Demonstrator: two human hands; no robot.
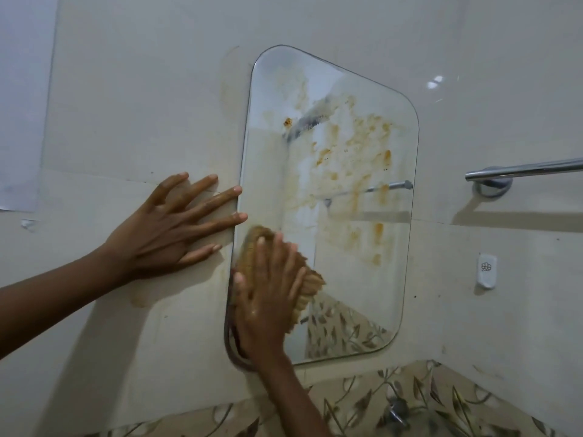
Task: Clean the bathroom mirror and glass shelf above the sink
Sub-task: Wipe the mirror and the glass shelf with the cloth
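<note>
A frameless mirror (353, 197) with rounded corners hangs on the pale tiled wall, streaked with orange-brown stains over its middle and upper part. My right hand (268, 298) presses a tan scrubbing brush (310, 283) flat against the mirror's lower left area, fingers spread over the brush's back. My left hand (170, 228) lies flat on the wall just left of the mirror, fingers straight, fingertips reaching the mirror's left edge. No glass shelf is in view.
A chrome towel bar (523, 170) juts from the wall right of the mirror. A small white wall hook (487, 270) sits below it. Leaf-patterned tiles (441, 402) run along the bottom, with a metal fitting (396, 411) there.
</note>
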